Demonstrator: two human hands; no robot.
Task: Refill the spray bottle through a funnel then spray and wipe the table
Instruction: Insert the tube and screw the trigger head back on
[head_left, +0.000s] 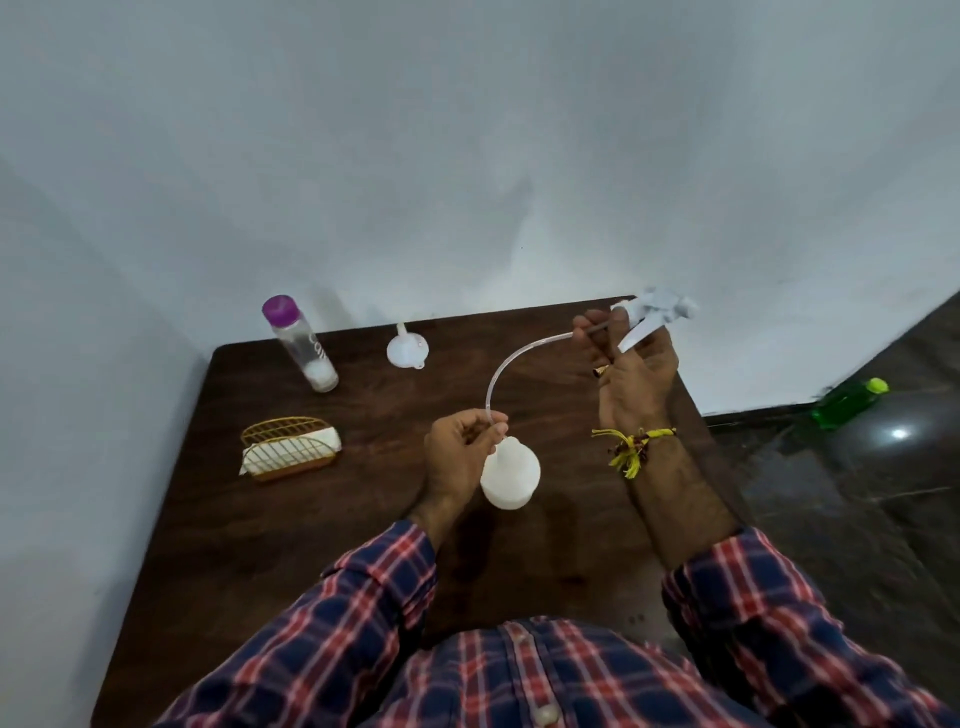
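Spray bottle (510, 474): white, translucent, standing upright on the dark wooden bench (322, 525) near its middle, its neck uncovered.
Spray head (655, 312): white trigger top, lifted clear of the bottle and held up over the far right corner of the bench.
Dip tube (511, 359): clear, thin, curving down from the spray head in an arc; its lower end sits at the bottle's neck.
Right hand (631, 371): raised, its grip closed round the spray head, fingers curled about the stem just under the trigger; yellow thread tied at the wrist.
Left hand (462, 448): just beside the bottle's neck, thumb and fingertips pinching the lower end of the dip tube; the rest of the grip loosely curled.
Funnel (407, 349): small, white, lying on the bench toward the far edge, apart from both hands.
Water bottle (300, 344): clear with a purple cap, standing at the far left corner of the bench, looking tilted in the wide view.
Napkin holder (289, 448): gold wire, holding white paper, on the left side of the bench.
Green bottle (848, 401): lying on the dark floor to the right, by the wall.
Sleeves: plaid, red, blue and white, in the foreground.
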